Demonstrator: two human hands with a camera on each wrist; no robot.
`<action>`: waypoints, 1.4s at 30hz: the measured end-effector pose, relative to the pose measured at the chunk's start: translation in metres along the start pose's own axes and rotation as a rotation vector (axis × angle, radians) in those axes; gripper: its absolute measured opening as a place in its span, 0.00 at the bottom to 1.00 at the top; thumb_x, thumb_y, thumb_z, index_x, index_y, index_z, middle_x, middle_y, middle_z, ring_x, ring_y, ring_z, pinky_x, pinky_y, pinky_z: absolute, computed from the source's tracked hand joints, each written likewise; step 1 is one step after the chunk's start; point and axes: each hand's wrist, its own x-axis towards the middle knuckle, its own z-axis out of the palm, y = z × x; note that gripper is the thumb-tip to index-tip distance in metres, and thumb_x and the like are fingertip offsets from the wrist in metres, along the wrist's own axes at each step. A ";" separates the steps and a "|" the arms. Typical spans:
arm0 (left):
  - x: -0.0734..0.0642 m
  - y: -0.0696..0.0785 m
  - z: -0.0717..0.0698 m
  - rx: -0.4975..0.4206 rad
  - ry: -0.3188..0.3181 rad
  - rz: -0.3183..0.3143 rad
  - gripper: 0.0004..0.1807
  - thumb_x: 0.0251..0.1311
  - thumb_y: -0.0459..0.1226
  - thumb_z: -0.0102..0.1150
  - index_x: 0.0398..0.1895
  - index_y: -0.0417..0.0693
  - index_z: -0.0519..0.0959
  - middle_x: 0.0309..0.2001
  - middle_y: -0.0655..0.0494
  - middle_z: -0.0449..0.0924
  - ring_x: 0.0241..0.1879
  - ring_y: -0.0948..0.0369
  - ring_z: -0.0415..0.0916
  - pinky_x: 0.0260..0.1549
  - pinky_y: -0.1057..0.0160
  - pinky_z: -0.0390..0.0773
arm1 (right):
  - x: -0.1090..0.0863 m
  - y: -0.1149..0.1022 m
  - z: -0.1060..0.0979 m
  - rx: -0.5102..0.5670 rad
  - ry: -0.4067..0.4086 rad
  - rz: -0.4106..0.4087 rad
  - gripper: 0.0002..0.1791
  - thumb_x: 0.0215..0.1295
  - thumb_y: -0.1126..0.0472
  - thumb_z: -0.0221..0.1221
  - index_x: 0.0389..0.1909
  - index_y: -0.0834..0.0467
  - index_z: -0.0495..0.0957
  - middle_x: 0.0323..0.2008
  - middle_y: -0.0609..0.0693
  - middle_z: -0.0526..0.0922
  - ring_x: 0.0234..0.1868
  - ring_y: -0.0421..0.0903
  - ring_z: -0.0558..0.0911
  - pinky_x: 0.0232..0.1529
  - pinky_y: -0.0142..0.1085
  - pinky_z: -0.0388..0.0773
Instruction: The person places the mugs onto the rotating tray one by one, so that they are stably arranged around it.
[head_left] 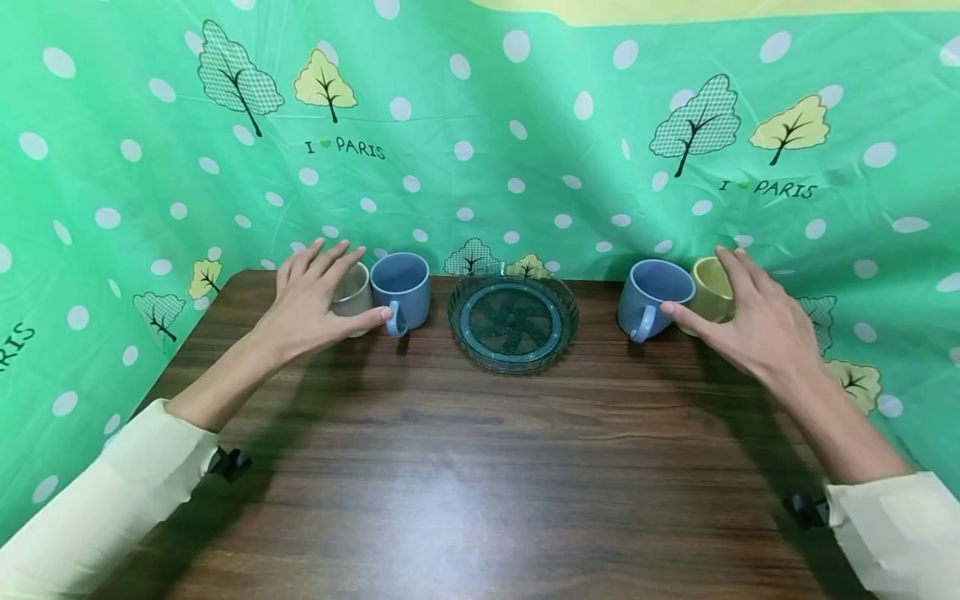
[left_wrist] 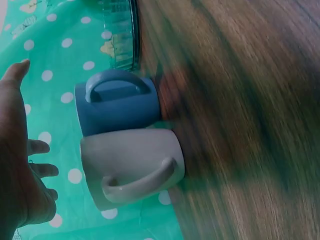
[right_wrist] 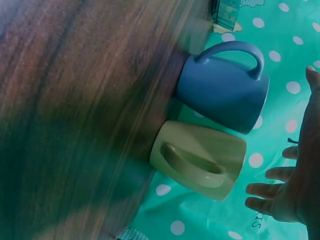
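Observation:
My left hand (head_left: 318, 300), fingers spread, hovers over a whitish mug (head_left: 358, 293) and hides part of it. A blue mug (head_left: 405, 287) stands right beside that one, its handle toward me. On the other side my right hand (head_left: 765, 321) is spread above a yellow-green mug (head_left: 708, 292), partly covering it; a second blue mug (head_left: 654, 296) stands to its left. In the left wrist view the left hand (left_wrist: 22, 150) is apart from the whitish mug (left_wrist: 135, 155). The right wrist view likewise has a gap between the right hand (right_wrist: 295, 175) and the yellow-green mug (right_wrist: 200, 150).
A round, dark, see-through glass dish (head_left: 513, 362) with a ribbed wall sits between the two pairs of mugs. All stand along the far edge of a dark wooden table (head_left: 480, 467). Behind hangs a green dotted cloth (head_left: 510, 183) with printed trees.

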 end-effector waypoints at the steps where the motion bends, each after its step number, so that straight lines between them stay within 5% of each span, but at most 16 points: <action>1: 0.000 0.001 0.000 -0.004 -0.004 0.008 0.59 0.65 0.72 0.67 0.92 0.56 0.59 0.92 0.42 0.54 0.93 0.39 0.40 0.87 0.25 0.38 | -0.001 0.000 0.000 0.005 0.004 0.000 0.66 0.71 0.19 0.60 0.95 0.48 0.42 0.92 0.68 0.47 0.81 0.85 0.60 0.66 0.87 0.63; 19: -0.004 0.020 0.006 -0.035 -0.003 0.133 0.55 0.68 0.67 0.69 0.91 0.54 0.63 0.91 0.43 0.58 0.92 0.40 0.50 0.88 0.27 0.51 | -0.014 -0.001 0.000 0.105 0.131 0.050 0.60 0.72 0.26 0.65 0.93 0.51 0.53 0.84 0.74 0.64 0.75 0.83 0.69 0.59 0.84 0.69; 30: -0.009 0.026 0.015 -0.051 -0.009 0.135 0.55 0.65 0.66 0.73 0.90 0.55 0.65 0.90 0.45 0.60 0.90 0.41 0.58 0.82 0.25 0.66 | -0.021 -0.003 0.005 0.107 0.156 0.028 0.58 0.71 0.26 0.65 0.92 0.51 0.57 0.78 0.70 0.74 0.67 0.75 0.77 0.49 0.76 0.75; 42: -0.010 0.038 0.022 -0.062 -0.032 0.209 0.52 0.69 0.65 0.71 0.89 0.52 0.67 0.88 0.44 0.65 0.87 0.41 0.63 0.84 0.31 0.67 | -0.023 -0.002 0.014 0.121 0.151 0.057 0.50 0.75 0.29 0.65 0.86 0.54 0.64 0.74 0.71 0.79 0.65 0.78 0.79 0.49 0.76 0.74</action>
